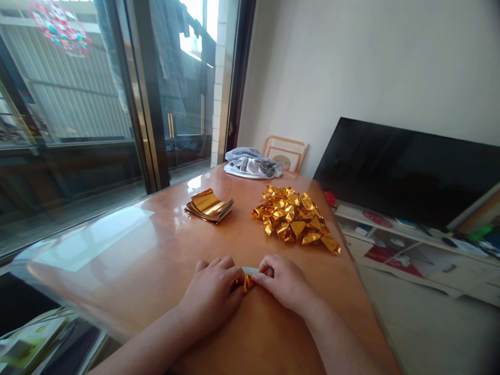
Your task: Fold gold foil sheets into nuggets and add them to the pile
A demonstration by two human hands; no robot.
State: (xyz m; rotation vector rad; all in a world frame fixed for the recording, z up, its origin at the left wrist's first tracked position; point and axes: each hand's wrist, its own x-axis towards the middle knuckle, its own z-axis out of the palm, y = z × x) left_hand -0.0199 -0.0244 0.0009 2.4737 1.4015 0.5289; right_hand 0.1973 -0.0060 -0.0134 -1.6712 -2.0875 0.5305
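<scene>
Between my hands, just above the wooden table [269, 341], is a small piece of gold foil paper [247, 284], partly hidden by fingers. My left hand [216, 285] is closed on its left side, fingers curled over it. My right hand [282, 279] pinches the right side between thumb and bent finger. A pale strip [250, 270] shows just behind the foil, between the two hands; its kind I cannot make out. Farther off lies a stack of flat gold foil sheets [209, 206], slightly curled. To its right is a heap of folded gold foil pieces [294, 215].
Grey and white cloth [251, 163] lies bundled at the table's far end, before leaning picture frames [284, 151]. A glass sliding door [155, 96] runs along the left. Right of the table stand a white cabinet [444, 271] and a large black television [414, 177].
</scene>
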